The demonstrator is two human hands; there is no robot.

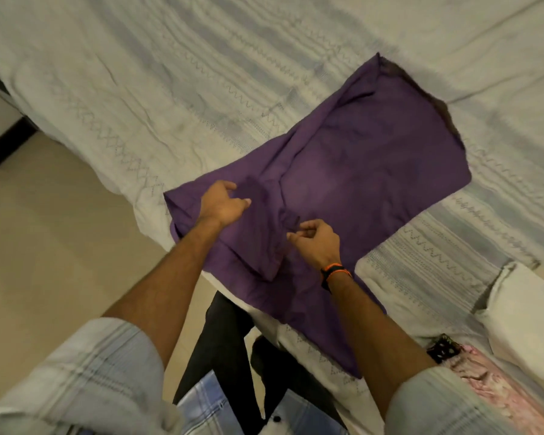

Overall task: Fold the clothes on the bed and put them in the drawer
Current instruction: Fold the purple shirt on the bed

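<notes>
Purple garment (352,171) spread flat at near edge of bed (170,73). Left hand (222,204) fingers loosely curled over cloth, grip unclear; right hand (318,243) pinching fold near middle.

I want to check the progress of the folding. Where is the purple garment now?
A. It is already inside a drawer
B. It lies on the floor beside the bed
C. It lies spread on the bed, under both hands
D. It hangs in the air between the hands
C: the purple garment lies on the bed cover, with the left hand and right hand over its near part.
</notes>
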